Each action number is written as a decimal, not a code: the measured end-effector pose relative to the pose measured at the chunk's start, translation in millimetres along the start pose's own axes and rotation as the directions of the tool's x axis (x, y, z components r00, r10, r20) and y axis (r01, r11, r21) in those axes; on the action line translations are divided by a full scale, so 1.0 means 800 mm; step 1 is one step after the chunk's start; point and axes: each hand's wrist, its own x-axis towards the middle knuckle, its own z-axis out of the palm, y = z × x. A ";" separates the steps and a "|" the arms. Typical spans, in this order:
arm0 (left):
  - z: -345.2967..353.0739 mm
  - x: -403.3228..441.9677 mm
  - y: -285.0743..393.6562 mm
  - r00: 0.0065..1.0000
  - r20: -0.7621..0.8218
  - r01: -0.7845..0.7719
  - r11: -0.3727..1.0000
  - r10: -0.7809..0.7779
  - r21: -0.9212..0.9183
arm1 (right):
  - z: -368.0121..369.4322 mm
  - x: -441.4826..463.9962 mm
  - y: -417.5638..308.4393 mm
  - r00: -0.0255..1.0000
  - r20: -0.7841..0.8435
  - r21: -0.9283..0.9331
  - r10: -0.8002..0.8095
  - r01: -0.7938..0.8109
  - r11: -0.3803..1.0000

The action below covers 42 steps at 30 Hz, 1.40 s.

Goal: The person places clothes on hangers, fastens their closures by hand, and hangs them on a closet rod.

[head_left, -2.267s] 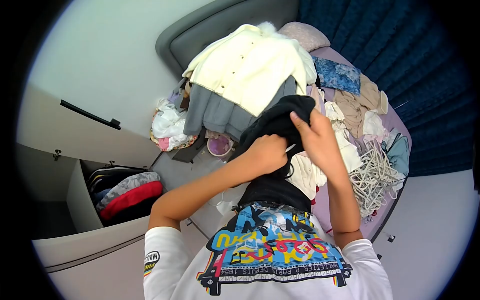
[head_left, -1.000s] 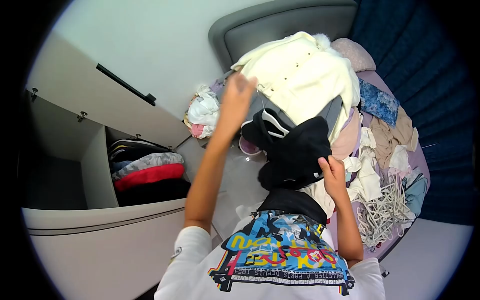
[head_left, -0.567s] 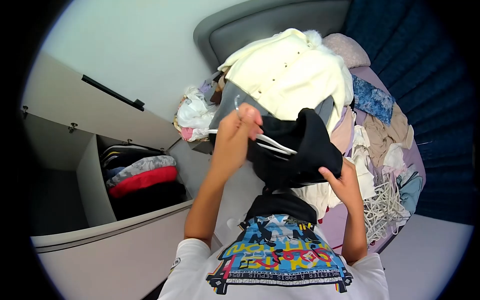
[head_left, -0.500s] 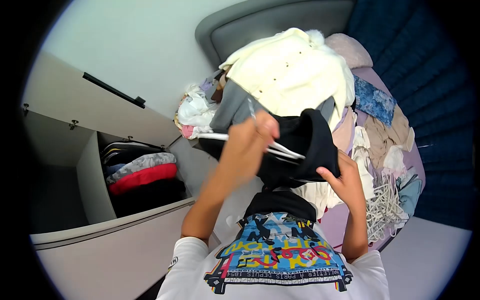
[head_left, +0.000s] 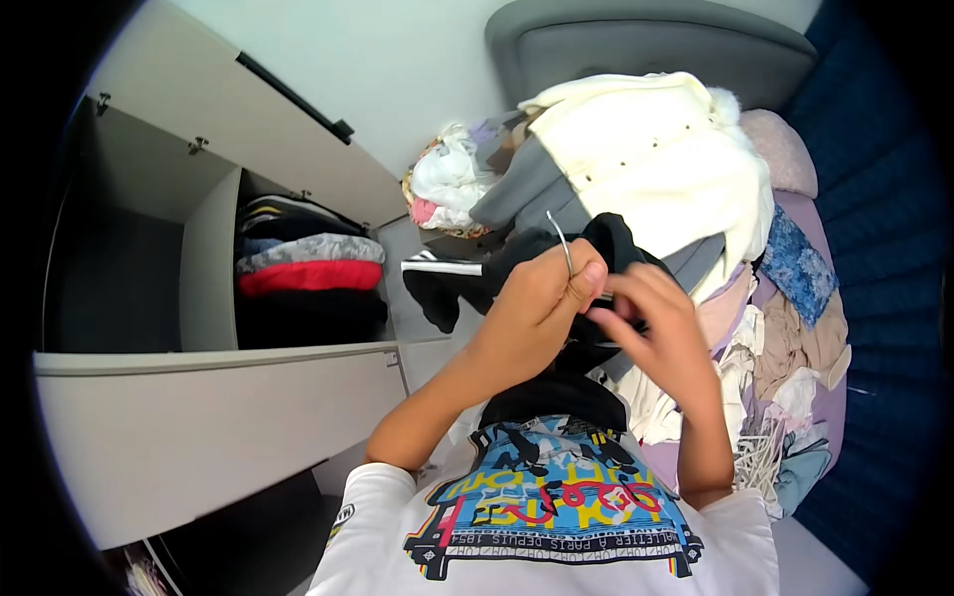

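My left hand (head_left: 545,303) is closed around a hanger, whose thin metal hook (head_left: 559,236) sticks up above the fist. A black garment (head_left: 442,290) with white stripes along a sleeve hangs at that hand, its far end out to the left. On the right, my right hand (head_left: 658,316) is curled at the upper part of the garment, thumb and fingertips close to the left fist. The fingers of both hands hide most of the hanger and the garment's neck.
A cream cardigan (head_left: 656,149) lies over grey cloth on the bed, with a blue patterned cloth (head_left: 797,263), beige clothes (head_left: 795,348) and white hangers (head_left: 760,459) to its right. At left, an open cabinet (head_left: 209,288) holds several hung clothes, including a red one (head_left: 316,279).
The right hand has come left, near the left fist. The garment has dropped lower and its sleeve hangs out left. The view has shifted, showing more of the cabinet's lower part.
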 end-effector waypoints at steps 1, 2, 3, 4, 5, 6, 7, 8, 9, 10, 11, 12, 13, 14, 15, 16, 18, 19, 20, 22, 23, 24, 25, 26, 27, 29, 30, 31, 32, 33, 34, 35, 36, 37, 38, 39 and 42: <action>-0.005 -0.001 -0.001 0.999 -0.022 -0.043 0.999 0.043 -0.010 | 0.018 0.020 -0.005 0.999 0.045 0.040 -0.016 0.014 0.999; -0.011 -0.002 -0.001 0.998 -0.048 -0.046 0.999 0.046 -0.009 | 0.030 0.036 -0.002 0.997 0.062 0.041 -0.036 0.033 0.999; -0.018 -0.003 -0.001 0.996 -0.075 -0.055 0.998 0.054 -0.016 | 0.043 0.054 0.002 0.992 0.038 -0.053 -0.118 0.120 0.991; -0.028 -0.005 -0.001 0.992 -0.112 -0.063 0.998 0.060 -0.022 | 0.055 0.070 0.001 0.978 0.026 -0.142 -0.209 0.210 0.967; -0.038 -0.009 -0.002 0.986 -0.160 -0.059 0.998 0.056 -0.017 | 0.062 0.083 -0.001 0.969 0.059 -0.125 -0.241 0.247 0.961; -0.051 -0.013 -0.003 0.970 -0.180 -0.149 0.983 0.166 0.103 | 0.067 0.096 0.000 0.949 0.118 -0.063 -0.293 0.301 0.952; -0.068 -0.019 -0.004 0.945 -0.182 -0.228 0.947 0.271 0.227 | 0.072 0.109 0.000 0.923 0.170 0.002 -0.344 0.349 0.937; -0.097 -0.028 -0.002 0.956 -0.092 -0.231 0.911 0.277 0.341 | 0.068 0.120 -0.004 0.918 0.239 0.070 -0.315 0.308 0.949; -0.118 -0.040 -0.003 0.924 -0.144 -0.274 0.875 0.355 0.399 | 0.067 0.133 -0.013 0.910 0.258 0.099 -0.325 0.309 0.946; -0.140 -0.052 -0.013 0.874 -0.261 -0.208 0.801 0.410 0.562 | 0.064 0.145 -0.020 0.907 0.339 0.100 -0.252 0.231 0.968; -0.164 -0.062 -0.031 0.806 -0.349 -0.117 0.708 0.477 0.697 | 0.061 0.157 -0.023 0.896 0.410 0.087 -0.170 0.147 0.985; -0.192 -0.077 -0.057 0.798 -0.380 -0.008 0.639 0.468 0.769 | 0.063 0.169 -0.023 0.894 0.422 0.081 -0.149 0.127 0.989; -0.214 -0.089 -0.088 0.789 -0.405 0.095 0.559 0.462 0.823 | 0.065 0.180 -0.025 0.895 0.429 0.071 -0.121 0.101 0.992; -0.221 -0.097 -0.122 0.748 -0.523 0.148 0.665 0.409 0.732 | 0.067 0.188 -0.032 0.908 0.406 0.081 -0.105 0.078 0.994; -0.224 -0.107 -0.151 0.698 -0.630 0.189 0.760 0.342 0.622 | 0.070 0.195 -0.040 0.911 0.399 0.073 -0.104 0.081 0.994; -0.226 -0.108 -0.173 0.695 -0.628 0.179 0.762 0.349 0.622 | 0.072 0.203 -0.049 0.913 0.395 0.067 -0.106 0.086 0.994; -0.226 -0.100 -0.202 0.602 -0.768 0.242 0.866 0.219 0.437 | 0.076 0.218 -0.065 0.904 0.417 0.066 -0.099 0.079 0.995; -0.234 -0.098 -0.208 0.607 -0.762 0.229 0.869 0.224 0.438 | 0.079 0.226 -0.072 0.908 0.408 0.056 -0.095 0.078 0.995; -0.241 -0.096 -0.213 0.570 -0.802 0.254 0.890 0.179 0.379 | 0.082 0.232 -0.078 0.907 0.408 0.090 -0.106 0.075 0.993; -0.261 -0.100 -0.222 0.511 -0.801 0.219 0.854 0.311 0.471 | 0.083 0.243 -0.084 0.914 0.393 0.059 -0.101 0.085 0.995; -0.276 -0.102 -0.212 0.481 -0.778 0.120 0.849 0.404 0.515 | 0.079 0.252 -0.085 0.921 0.379 0.043 -0.089 0.079 0.996; -0.288 -0.109 -0.196 0.498 -0.775 0.121 0.855 0.388 0.505 | 0.074 0.257 -0.085 0.895 0.429 0.089 -0.121 0.092 0.992; -0.298 -0.116 -0.168 0.520 -0.772 0.127 0.860 0.367 0.494 | 0.070 0.262 -0.085 0.866 0.477 0.138 -0.152 0.097 0.986; -0.307 -0.119 -0.150 0.503 -0.770 0.120 0.851 0.392 0.512 | 0.066 0.267 -0.085 0.852 0.492 0.070 -0.180 0.167 0.983; -0.314 -0.118 -0.135 0.485 -0.766 0.108 0.840 0.423 0.532 | 0.065 0.269 -0.087 0.863 0.478 0.057 -0.162 0.154 0.986; -0.329 -0.115 -0.114 0.323 -0.828 0.106 0.852 0.458 0.513 | 0.061 0.274 -0.086 0.805 0.580 0.142 -0.126 0.052 0.988; -0.340 -0.115 -0.102 0.314 -0.854 0.043 0.892 0.415 0.450 | 0.057 0.279 -0.081 0.767 0.636 0.085 -0.079 0.033 0.996; -0.352 -0.115 -0.096 0.311 -0.875 -0.015 0.923 0.370 0.385 | 0.056 0.279 -0.082 0.780 0.623 0.076 -0.066 0.024 0.997; -0.360 -0.113 -0.100 0.303 -0.883 -0.008 0.927 0.359 0.374 | 0.061 0.281 -0.084 0.780 0.616 0.131 -0.115 0.043 0.991; -0.368 -0.109 -0.098 0.308 -0.881 -0.012 0.927 0.359 0.374 | 0.065 0.286 -0.085 0.772 0.613 0.187 -0.169 0.066 0.980; -0.373 -0.105 -0.092 0.277 -0.909 0.020 0.944 0.310 0.329 | 0.069 0.290 -0.081 0.779 0.593 0.231 -0.205 0.080 0.970; -0.378 -0.101 -0.089 0.242 -0.934 0.054 0.958 0.261 0.282 | 0.071 0.297 -0.081 0.776 0.596 0.235 -0.207 0.077 0.969; -0.383 -0.096 -0.088 0.190 -0.954 0.035 0.969 0.234 0.245 | 0.075 0.305 -0.082 0.769 0.601 0.210 -0.218 0.112 0.971; -0.387 -0.094 -0.086 0.184 -0.953 0.043 0.966 0.242 0.254 | 0.078 0.314 -0.079 0.762 0.604 0.188 -0.236 0.151 0.971; -0.391 -0.093 -0.081 0.149 -0.958 -0.026 0.969 0.246 0.245 | 0.083 0.323 -0.065 0.757 0.594 0.186 -0.273 0.201 0.962; -0.397 -0.089 -0.076 0.113 -0.962 -0.095 0.966 0.249 0.239 | 0.083 0.339 -0.063 0.754 0.589 0.201 -0.291 0.212 0.957; -0.416 -0.086 -0.085 0.046 -0.941 0.062 0.939 0.337 0.339 | 0.085 0.381 -0.059 0.684 0.579 0.365 -0.443 0.269 0.891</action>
